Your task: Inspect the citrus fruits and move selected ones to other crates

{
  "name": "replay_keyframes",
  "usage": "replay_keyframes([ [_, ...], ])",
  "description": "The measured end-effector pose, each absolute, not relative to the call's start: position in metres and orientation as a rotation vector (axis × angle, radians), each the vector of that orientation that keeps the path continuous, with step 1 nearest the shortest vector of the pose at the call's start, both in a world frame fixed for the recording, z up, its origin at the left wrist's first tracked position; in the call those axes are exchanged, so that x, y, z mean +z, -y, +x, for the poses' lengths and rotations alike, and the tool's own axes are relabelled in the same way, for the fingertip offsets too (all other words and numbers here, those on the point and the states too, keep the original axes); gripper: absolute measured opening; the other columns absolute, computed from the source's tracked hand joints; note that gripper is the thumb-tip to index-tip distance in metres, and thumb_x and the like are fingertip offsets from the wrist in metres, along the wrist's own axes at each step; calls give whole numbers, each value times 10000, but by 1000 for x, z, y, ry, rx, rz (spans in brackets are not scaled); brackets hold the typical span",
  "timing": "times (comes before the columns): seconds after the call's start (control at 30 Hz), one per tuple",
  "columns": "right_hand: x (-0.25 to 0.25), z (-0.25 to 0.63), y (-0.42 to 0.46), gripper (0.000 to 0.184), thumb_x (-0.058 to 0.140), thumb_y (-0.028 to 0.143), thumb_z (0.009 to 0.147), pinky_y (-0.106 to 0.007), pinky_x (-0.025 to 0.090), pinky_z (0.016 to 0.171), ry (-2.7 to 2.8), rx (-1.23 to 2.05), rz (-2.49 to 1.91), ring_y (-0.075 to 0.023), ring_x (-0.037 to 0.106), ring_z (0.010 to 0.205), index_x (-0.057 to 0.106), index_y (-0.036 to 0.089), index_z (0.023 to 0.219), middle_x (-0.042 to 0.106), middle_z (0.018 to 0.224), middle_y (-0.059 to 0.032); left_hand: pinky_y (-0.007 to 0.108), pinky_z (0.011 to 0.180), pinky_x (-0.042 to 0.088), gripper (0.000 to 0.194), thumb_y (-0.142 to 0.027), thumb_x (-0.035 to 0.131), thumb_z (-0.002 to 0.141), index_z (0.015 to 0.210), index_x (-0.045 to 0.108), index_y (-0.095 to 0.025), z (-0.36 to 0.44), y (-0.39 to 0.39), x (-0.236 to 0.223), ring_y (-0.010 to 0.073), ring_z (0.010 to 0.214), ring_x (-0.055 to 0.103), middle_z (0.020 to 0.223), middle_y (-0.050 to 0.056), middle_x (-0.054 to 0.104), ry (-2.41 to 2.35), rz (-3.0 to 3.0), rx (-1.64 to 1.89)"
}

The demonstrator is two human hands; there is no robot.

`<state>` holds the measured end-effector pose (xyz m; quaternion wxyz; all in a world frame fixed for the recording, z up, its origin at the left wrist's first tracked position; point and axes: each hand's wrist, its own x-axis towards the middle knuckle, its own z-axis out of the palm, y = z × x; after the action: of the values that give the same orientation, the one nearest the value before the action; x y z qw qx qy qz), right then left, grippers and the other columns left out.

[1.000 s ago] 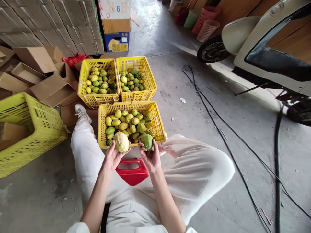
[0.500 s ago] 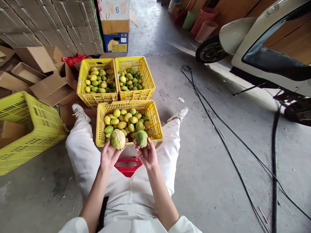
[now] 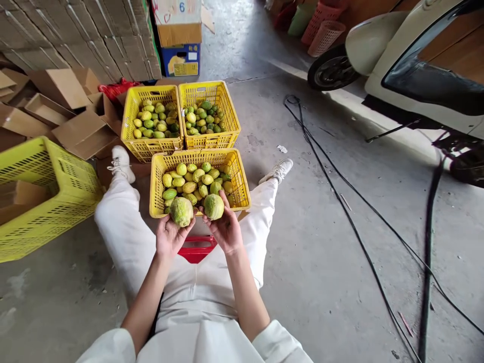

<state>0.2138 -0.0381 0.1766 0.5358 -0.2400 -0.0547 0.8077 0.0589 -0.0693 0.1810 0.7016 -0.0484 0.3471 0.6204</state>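
Just over the near rim of a yellow crate (image 3: 244,177), two rough-skinned fruits are held side by side, close together but apart. The left hand (image 3: 171,236) is half curled, cupping a mottled green fruit (image 3: 182,212) from below. The right hand (image 3: 226,227) is partly closed, its thumb and fingers around a smoother-looking green fruit (image 3: 214,207) with a pale patch. Smaller green and yellow fruits (image 3: 189,187) lie heaped in the crate beyond them.

Behind it stand two more yellow crates, a left one (image 3: 151,147) and a right one (image 3: 212,140), both holding similar fruits. All three sit on a grey concrete floor (image 3: 302,252), scuffed, stained and flecked with scraps. Between the person's white-trousered legs a red object (image 3: 195,250) with a slot shows (its lower part is hidden).

To the left, a yellow-green crate (image 3: 77,184) has cardboard in it, near a jumble of loose cartons (image 3: 81,131). Tall stacked boxes (image 3: 113,35) rise behind, next to a blue printed box (image 3: 183,59). On the right, black cables (image 3: 350,222) trail across the concrete towards a pale scooter (image 3: 419,65), with pink baskets (image 3: 325,38) beyond its front wheel.
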Motion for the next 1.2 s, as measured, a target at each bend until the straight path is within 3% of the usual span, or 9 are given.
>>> replay_keyframes([
  [0.1, 170, 211, 34, 327, 553, 246, 863, -277, 571, 749, 103, 1895, -647, -146, 664, 909, 615, 328, 1174, 681, 1152, 31, 397, 911, 529, 433, -243, 410, 957, 1385, 478, -247, 59, 68, 177, 242, 1121, 634, 1249, 96, 654, -783, -55, 1386],
  [0.27, 161, 210, 30, 262, 619, 324, 825, -215, 564, 687, 20, 1930, -692, -139, 669, 835, 664, 226, 1063, 722, 949, -10, 318, 800, 559, 434, -349, 476, 953, 1375, 491, -246, 52, 60, 174, 236, 1056, 663, 1221, 105, 664, -918, -85, 1390],
  [0.4, 159, 210, 33, 370, 646, 332, 828, -225, 573, 690, 117, 1996, -638, -141, 680, 840, 605, 296, 1194, 711, 1019, -9, 316, 785, 564, 440, -408, 486, 934, 1330, 535, -221, 50, 60, 173, 246, 1057, 661, 1193, 105, 674, -923, -107, 1388],
  [0.5, 158, 209, 34, 349, 548, 428, 895, -231, 577, 681, 106, 1986, -684, -134, 681, 823, 596, 304, 1217, 707, 1065, -22, 347, 808, 563, 432, -435, 424, 948, 1278, 575, -201, 52, 61, 169, 259, 1083, 651, 1169, 111, 685, -895, -132, 1358],
  [0.73, 155, 206, 34, 342, 439, 377, 951, -356, 603, 802, 110, 1980, -614, -184, 673, 1045, 552, 315, 1268, 688, 1173, -22, 498, 986, 483, 347, -338, 437, 920, 1202, 612, -237, 56, 63, 164, 281, 1212, 578, 1212, 74, 674, -892, -65, 1353],
  [0.87, 152, 208, 39, 327, 517, 413, 904, -320, 607, 784, 24, 2015, -683, -200, 678, 1016, 631, 193, 1118, 724, 1026, -66, 404, 928, 533, 352, -389, 486, 900, 1168, 629, -211, 56, 66, 163, 261, 1186, 596, 1149, 73, 698, -864, -74, 1340],
  [1.03, 149, 207, 44, 278, 618, 283, 836, -179, 551, 598, 102, 1970, -694, -117, 677, 805, 619, 274, 1114, 697, 942, 14, 299, 892, 545, 390, -460, 524, 890, 1137, 647, -185, 54, 65, 160, 233, 1177, 594, 1138, 92, 699, -865, -64, 1377],
  [1.1, 149, 205, 43, 296, 613, 293, 840, -188, 550, 609, 141, 1933, -701, -114, 672, 799, 613, 299, 1135, 688, 956, 28, 329, 901, 546, 398, -471, 554, 874, 1140, 640, -188, 52, 65, 160, 246, 1169, 601, 1149, 101, 690, -880, -61, 1381],
  [1.2, 151, 203, 41, 321, 548, 361, 867, -295, 592, 757, 149, 1914, -685, -167, 674, 967, 604, 311, 1179, 682, 1097, 13, 336, 846, 567, 394, -449, 590, 857, 1156, 629, -196, 51, 65, 161, 258, 1147, 618, 1167, 101, 678, -868, -25, 1365],
])
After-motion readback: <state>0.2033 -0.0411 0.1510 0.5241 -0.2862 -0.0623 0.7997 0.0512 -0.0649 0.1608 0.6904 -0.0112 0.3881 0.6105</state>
